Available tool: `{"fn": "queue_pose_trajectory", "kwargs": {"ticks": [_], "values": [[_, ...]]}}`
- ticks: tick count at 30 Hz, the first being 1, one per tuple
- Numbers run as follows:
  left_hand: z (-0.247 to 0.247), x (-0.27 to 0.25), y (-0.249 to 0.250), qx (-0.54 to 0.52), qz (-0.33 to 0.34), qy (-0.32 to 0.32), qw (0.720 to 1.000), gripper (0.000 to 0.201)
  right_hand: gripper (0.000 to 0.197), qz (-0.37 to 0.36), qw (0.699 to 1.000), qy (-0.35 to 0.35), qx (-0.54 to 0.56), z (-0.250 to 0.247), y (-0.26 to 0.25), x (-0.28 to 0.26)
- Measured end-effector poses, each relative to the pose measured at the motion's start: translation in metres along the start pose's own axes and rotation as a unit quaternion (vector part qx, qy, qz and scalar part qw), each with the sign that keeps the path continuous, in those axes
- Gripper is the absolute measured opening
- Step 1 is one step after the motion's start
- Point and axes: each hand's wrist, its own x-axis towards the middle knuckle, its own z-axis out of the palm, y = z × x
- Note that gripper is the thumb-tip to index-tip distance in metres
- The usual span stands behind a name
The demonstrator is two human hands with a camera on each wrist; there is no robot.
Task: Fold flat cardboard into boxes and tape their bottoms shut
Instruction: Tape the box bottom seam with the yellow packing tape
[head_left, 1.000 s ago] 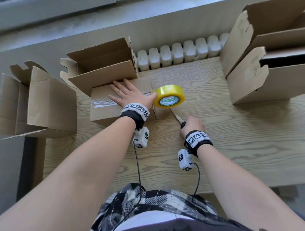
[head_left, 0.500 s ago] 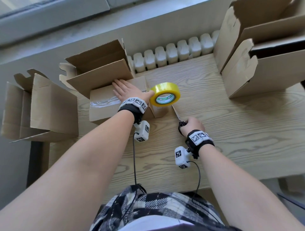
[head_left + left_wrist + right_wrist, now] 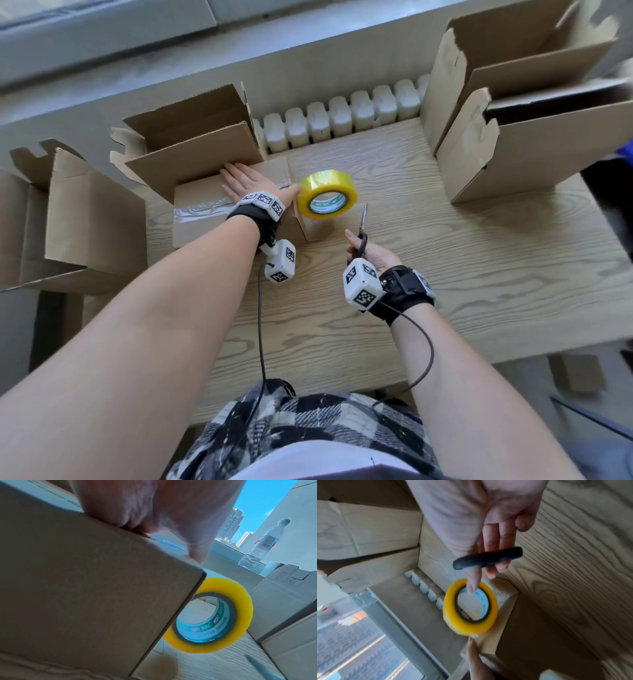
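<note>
A cardboard box lies bottom-up on the wooden table, with clear tape along its seam. My left hand presses flat on that bottom, thumb stretched toward the yellow tape roll. The roll hangs tilted at the box's right edge, above the table. In the left wrist view the roll shows past the box corner. My right hand grips black-handled scissors, blades pointing away toward the roll. The right wrist view shows my fingers through the handle, the roll beyond.
A folded box stands at the table's left end, and an open box sits behind the taped one. Two large boxes fill the back right. A white radiator runs along the far edge. A water bottle stands on the sill.
My right hand has lifted the scissors off the table and turned palm-up, the blades now raised toward the tape roll. My left hand has stayed flat on the box.
</note>
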Motion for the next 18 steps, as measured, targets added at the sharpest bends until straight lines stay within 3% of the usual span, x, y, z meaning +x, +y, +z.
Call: {"fn": "queue_pose_trajectory", "kwargs": {"ticks": [6,10,14,18], "values": [[0.001,0.003,0.000,-0.031,-0.001,0.001,1.000,0.132,0.018,-0.102,0.993,-0.043,-0.032,0.027,0.008,-0.019],[0.002,0.004,0.000,-0.057,0.001,0.012,0.998,0.121,0.022,-0.119,0.986,-0.086,-0.085,0.032,0.014,-0.024],[0.004,0.005,-0.001,-0.054,0.003,0.009,0.998,0.120,0.044,-0.114,0.980,-0.101,-0.126,0.037,0.020,-0.026],[0.005,0.006,-0.002,-0.056,0.008,0.009,0.998,0.117,0.035,-0.120,0.978,-0.084,-0.149,0.043,0.022,-0.028]]}}
